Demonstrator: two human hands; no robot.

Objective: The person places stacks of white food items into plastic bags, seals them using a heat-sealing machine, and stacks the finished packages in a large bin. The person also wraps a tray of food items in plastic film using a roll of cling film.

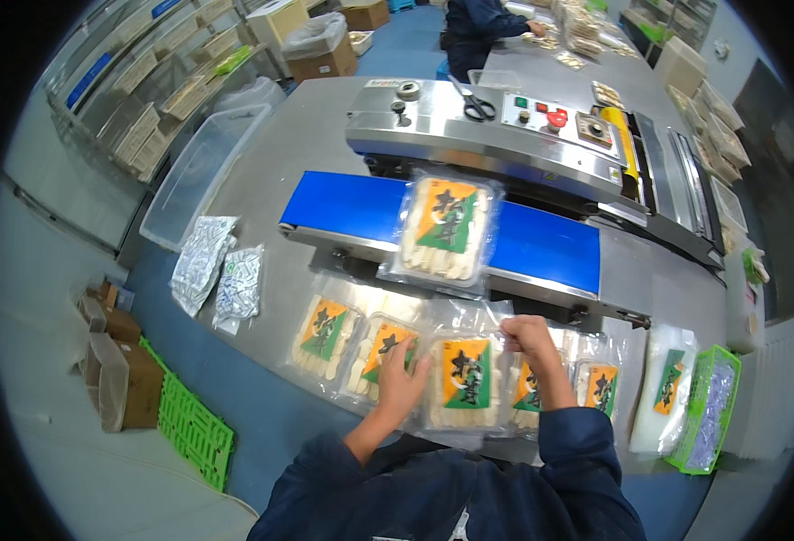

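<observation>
A clear plastic pouch of pale, stick-shaped pieces (pixel 466 379), with an orange and green card, lies flat in front of me. My right hand (pixel 532 341) pinches its upper right corner. My left hand (pixel 400 382) is beside its left edge, fingers apart, over a neighbouring pouch (pixel 363 355); whether it touches either one is unclear. Similar pouches lie on both sides, including one at the far left (pixel 325 331) and one at the right (pixel 600 387), partly hidden by my sleeve. Another filled pouch (pixel 446 230) rests across the blue conveyor belt (pixel 546 247), overhanging its near edge.
Behind the belt stands a metal band sealing machine (pixel 464 135) with scissors (pixel 475 105) on top. Silver printed packets (pixel 204 260) lie left, near a clear bin (pixel 201 169). Flat plastic bags (pixel 660 419) and a green basket (pixel 691 426) sit right. A co-worker (pixel 478 34) stands beyond.
</observation>
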